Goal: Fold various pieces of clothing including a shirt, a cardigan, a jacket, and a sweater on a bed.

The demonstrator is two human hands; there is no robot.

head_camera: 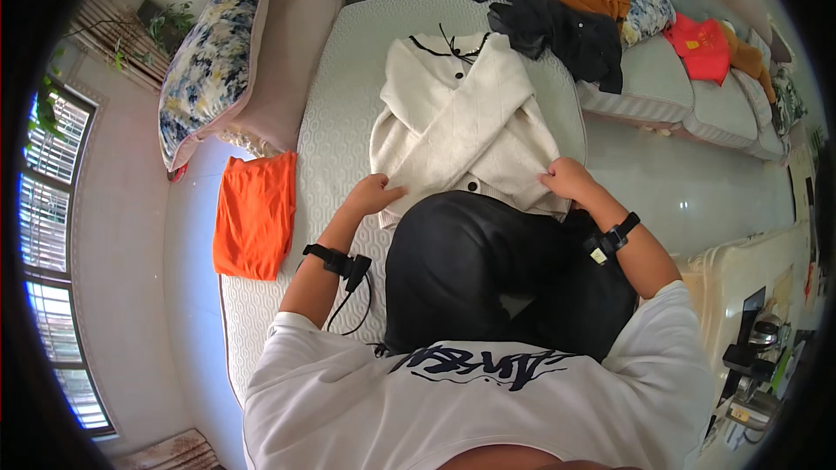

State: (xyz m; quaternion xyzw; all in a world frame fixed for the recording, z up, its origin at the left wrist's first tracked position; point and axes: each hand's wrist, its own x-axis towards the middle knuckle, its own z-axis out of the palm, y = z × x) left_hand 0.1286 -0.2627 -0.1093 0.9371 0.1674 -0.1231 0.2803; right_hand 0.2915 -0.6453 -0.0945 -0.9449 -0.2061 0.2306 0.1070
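Observation:
A cream knit cardigan (457,117) with dark trim at the neck and dark buttons lies front up before me. Its sleeves are folded across the front, one crossing over the other. My left hand (377,195) grips the garment at its lower left, where the upper sleeve ends. At the lower right, my right hand (568,179) pinches the fabric near its side edge. My dark-clad knee hides part of the bottom hem.
The cardigan rests on a pale quilted mattress (339,91). A folded orange garment (255,215) lies at the left edge, below a patterned cushion (212,59). Dark clothes (568,32) are heaped at the far right. A sofa (643,88) holds a red item (700,49).

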